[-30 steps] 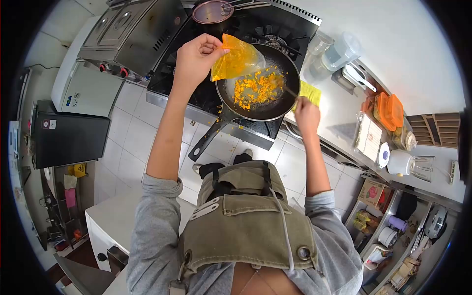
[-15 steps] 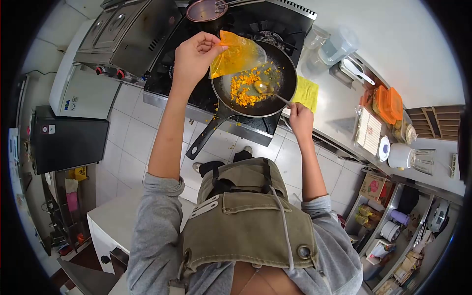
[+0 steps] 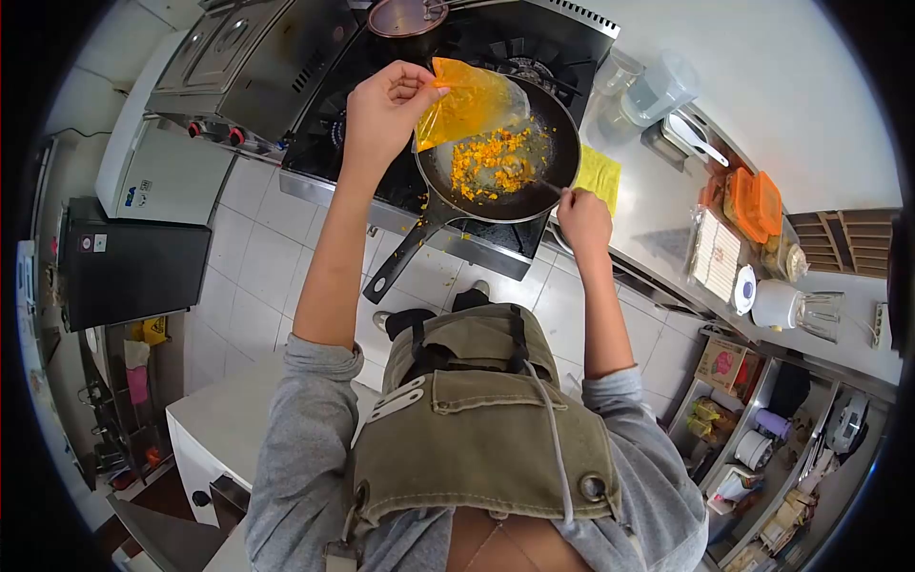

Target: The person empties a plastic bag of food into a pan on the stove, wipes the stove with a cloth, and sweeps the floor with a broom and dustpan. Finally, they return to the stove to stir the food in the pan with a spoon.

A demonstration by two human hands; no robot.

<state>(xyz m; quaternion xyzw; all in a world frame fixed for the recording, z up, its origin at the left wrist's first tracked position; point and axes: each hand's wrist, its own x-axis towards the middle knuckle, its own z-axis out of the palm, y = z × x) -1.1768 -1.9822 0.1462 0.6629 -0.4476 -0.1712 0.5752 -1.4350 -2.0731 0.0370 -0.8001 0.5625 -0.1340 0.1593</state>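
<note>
My left hand (image 3: 393, 105) pinches the top corner of a clear plastic bag (image 3: 469, 100), its inside smeared yellow-orange. The bag hangs over the left side of a black frying pan (image 3: 564, 143) on the stove. Small orange-yellow chopped pieces (image 3: 491, 162) lie in the pan, amid some liquid. At the pan's right rim, my right hand (image 3: 585, 219) is closed around the thin handle of a spoon (image 3: 550, 186); its bowl is hard to make out now. The pan's long handle (image 3: 405, 255) points toward me, held by neither hand.
A copper-coloured pan (image 3: 405, 17) sits on the back of the black stove (image 3: 315, 143). Orange crumbs lie near the pan handle. On the right counter are a yellow cloth (image 3: 599, 181), a clear pitcher (image 3: 662, 86), orange-lidded containers (image 3: 753, 205) and a blender (image 3: 796, 307).
The spoon's bowl, seen among the chopped pieces before, no longer shows clearly as the handle shifted toward the pan's right. My left hand and the bag stay nearly in place over the pan.
</note>
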